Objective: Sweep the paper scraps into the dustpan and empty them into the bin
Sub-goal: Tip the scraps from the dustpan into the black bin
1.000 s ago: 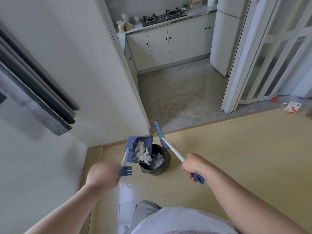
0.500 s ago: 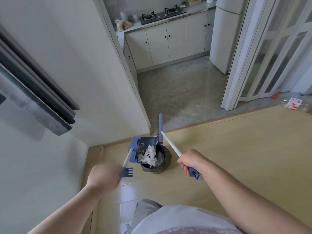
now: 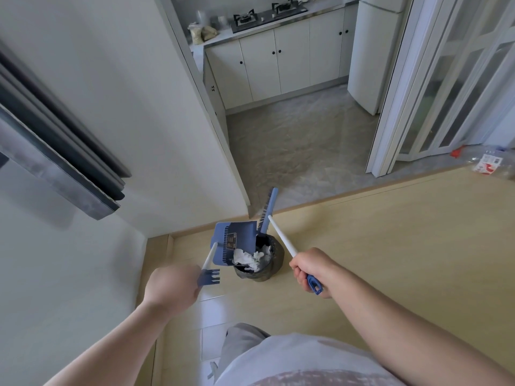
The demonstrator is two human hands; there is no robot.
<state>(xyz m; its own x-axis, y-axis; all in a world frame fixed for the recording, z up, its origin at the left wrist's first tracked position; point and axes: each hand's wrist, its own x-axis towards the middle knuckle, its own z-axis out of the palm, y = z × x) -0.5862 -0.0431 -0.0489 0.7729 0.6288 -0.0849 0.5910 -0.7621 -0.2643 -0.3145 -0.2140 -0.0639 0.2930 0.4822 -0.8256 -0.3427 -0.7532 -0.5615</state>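
Emptying is underway: left hand (image 3: 170,288) grips the dustpan (image 3: 237,240) tilted over the bin (image 3: 274,264), right hand (image 3: 312,270) clasps the broom (image 3: 281,237) (paper scraps (image 3: 245,256) crowd the lip), so a steeper tip seems next.

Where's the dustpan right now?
Head view, lower centre: the dustpan is tipped over the left rim of the dark bin, held by the left hand, with the broom just to its right.

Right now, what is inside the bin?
White paper scraps lie piled at the mouth of the bin, under the tilted dustpan. The dustpan and the scraps cover the rest, so the bin's bottom cannot be seen.
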